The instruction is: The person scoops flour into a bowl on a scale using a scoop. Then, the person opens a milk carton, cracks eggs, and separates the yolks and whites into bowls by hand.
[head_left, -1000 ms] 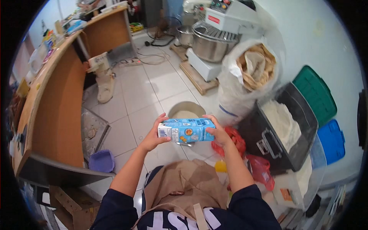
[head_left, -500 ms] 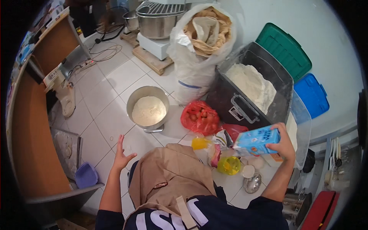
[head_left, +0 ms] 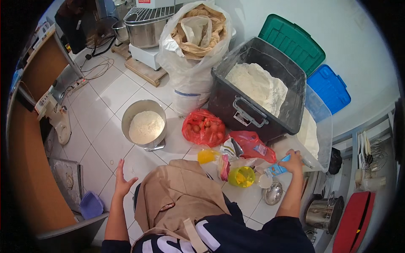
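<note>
My right hand (head_left: 293, 162) grips the upper end of a blue carton (head_left: 277, 169), low among the packages on the right. Over the tiles at the left, my left hand (head_left: 123, 181) is open and holds nothing. Ahead of it stands a steel mixing bowl (head_left: 147, 106) with white flour (head_left: 146, 126) inside. Close to the carton are a red plastic bag (head_left: 255, 146), a yellow-green tub (head_left: 241, 177), a small whitish round cup or lid (head_left: 265, 181) and a shiny metal dish (head_left: 273, 193). My fingers partly cover the carton.
A red bag of eggs (head_left: 203, 128) and a yellow container (head_left: 206, 156) lie before me. Behind are a black flour bin (head_left: 230, 99), a large flour sack (head_left: 190, 80) and a spiral mixer (head_left: 145, 33). A purple container (head_left: 91, 204) sits left; a steel pot (head_left: 322, 213) stands right.
My right hand has lowered the blue carton from above the packages to down beside them, tilting it. My left hand stays open. The whole view has shifted somewhat.
</note>
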{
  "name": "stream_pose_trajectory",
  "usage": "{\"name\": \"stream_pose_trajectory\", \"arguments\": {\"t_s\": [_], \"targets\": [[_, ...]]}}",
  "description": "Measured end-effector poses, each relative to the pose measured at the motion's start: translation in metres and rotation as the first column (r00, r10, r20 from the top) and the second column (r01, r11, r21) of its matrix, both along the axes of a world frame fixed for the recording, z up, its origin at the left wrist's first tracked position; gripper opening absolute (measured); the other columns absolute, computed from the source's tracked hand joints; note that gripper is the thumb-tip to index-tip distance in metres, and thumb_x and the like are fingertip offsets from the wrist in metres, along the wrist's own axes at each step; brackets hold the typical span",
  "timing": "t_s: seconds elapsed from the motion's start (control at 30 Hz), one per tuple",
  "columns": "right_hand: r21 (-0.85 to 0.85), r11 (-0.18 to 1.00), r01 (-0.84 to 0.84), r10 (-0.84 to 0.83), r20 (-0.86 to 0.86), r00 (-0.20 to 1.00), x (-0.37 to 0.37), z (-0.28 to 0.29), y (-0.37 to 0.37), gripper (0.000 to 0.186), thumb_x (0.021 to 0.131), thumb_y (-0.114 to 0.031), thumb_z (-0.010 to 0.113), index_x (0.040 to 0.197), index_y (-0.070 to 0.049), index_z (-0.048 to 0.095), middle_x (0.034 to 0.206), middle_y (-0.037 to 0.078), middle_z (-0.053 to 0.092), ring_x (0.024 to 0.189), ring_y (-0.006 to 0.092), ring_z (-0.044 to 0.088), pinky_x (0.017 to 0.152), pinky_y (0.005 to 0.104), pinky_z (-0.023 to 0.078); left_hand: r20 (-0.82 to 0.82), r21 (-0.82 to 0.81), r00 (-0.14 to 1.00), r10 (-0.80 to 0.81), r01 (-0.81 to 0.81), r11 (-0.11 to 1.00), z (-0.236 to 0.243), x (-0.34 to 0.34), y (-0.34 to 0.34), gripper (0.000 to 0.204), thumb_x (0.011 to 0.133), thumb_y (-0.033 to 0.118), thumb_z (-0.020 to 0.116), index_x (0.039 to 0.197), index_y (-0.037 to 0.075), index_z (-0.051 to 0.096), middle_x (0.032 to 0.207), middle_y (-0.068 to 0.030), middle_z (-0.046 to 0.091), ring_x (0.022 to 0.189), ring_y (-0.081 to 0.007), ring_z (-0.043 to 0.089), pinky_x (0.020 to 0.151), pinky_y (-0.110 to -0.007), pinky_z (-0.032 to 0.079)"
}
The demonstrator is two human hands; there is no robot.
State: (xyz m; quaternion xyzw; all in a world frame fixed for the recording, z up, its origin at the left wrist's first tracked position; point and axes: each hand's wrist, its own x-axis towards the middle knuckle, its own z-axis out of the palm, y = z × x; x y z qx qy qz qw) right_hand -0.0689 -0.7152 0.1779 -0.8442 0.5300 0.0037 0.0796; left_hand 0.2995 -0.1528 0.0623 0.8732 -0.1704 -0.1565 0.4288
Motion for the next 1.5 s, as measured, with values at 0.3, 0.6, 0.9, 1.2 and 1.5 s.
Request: {"name": "stream_pose_trajectory", "arguments": {"t_s": [0.3, 0.6, 0.9, 1.2, 1.5], "targets": [[-0.113, 0.992, -0.046, 0.066, 0.179, 0.982, -0.003, -0.151, -0.022, 0.086, 0.052, -0.018, 0.084, 0.125, -0.01, 0.04, 0.131, 0.025, 0.032, 0.121, 0.0412, 0.037, 0.104, 0.0421, 0.032, 0.095, 0.087, 0.995, -0.027, 0.018, 0.996, -0.019, -0.002, 0.043, 0.101, 0.062, 0.007, 0.079, 0.144, 0.015, 0.02, 0.15, -0.0082, 0.019, 0.138, -0.028, 0.017, 0.106, -0.053, 0.024], [-0.139, 0.989, 0.052, -0.04, 0.09, 0.995, 0.016, -0.15, 0.005, 0.088, 0.062, -0.004, 0.075, 0.137, -0.009, 0.03, 0.139, 0.02, 0.03, 0.13, 0.0395, 0.025, 0.105, 0.0472, 0.03, 0.221, 0.186, 0.975, 0.037, -0.08, 0.979, -0.008, -0.014, 0.066, 0.097, 0.061, 0.026, 0.082, 0.14, 0.008, 0.029, 0.145, -0.018, 0.026, 0.134, -0.035, 0.024, 0.109, -0.042, 0.023], [-0.323, 0.835, -0.446, 0.54, 0.636, 0.551, 0.168, -0.06, 0.081, 0.01, 0.069, 0.001, 0.063, 0.077, -0.002, 0.057, 0.078, 0.011, 0.057, 0.078, 0.0283, 0.056, 0.071, 0.0349, 0.045, 0.325, 0.063, 0.917, 0.231, -0.265, 0.962, -0.012, 0.004, 0.063, 0.081, 0.066, 0.023, 0.079, 0.134, 0.01, 0.037, 0.142, -0.0179, 0.03, 0.131, -0.0356, 0.028, 0.107, -0.043, 0.027], [-0.316, 0.513, -0.798, 0.687, 0.708, 0.162, 0.366, -0.067, 0.21, 0.009, 0.079, -0.009, 0.061, 0.077, 0.0, 0.062, 0.076, 0.016, 0.063, 0.07, 0.0328, 0.061, 0.063, 0.0379, 0.048, 0.376, -0.035, 0.896, 0.237, -0.242, 0.97, 0.022, 0.007, 0.033, 0.074, 0.067, 0.023, 0.078, 0.13, 0.012, 0.041, 0.141, -0.017, 0.031, 0.13, -0.0364, 0.028, 0.106, -0.044, 0.028], [-0.052, 0.289, -0.956, 0.906, 0.337, 0.256, 0.338, -0.101, 0.259, 0.017, 0.074, -0.022, 0.064, 0.074, -0.005, 0.061, 0.076, 0.019, 0.059, 0.074, 0.0381, 0.056, 0.065, 0.0415, 0.047, 0.357, 0.11, 0.838, 0.412, -0.476, 0.873, -0.008, -0.026, 0.106, 0.078, 0.065, 0.027, 0.08, 0.131, 0.012, 0.04, 0.142, -0.0182, 0.028, 0.132, -0.0391, 0.023, 0.106, -0.047, 0.025]]}}
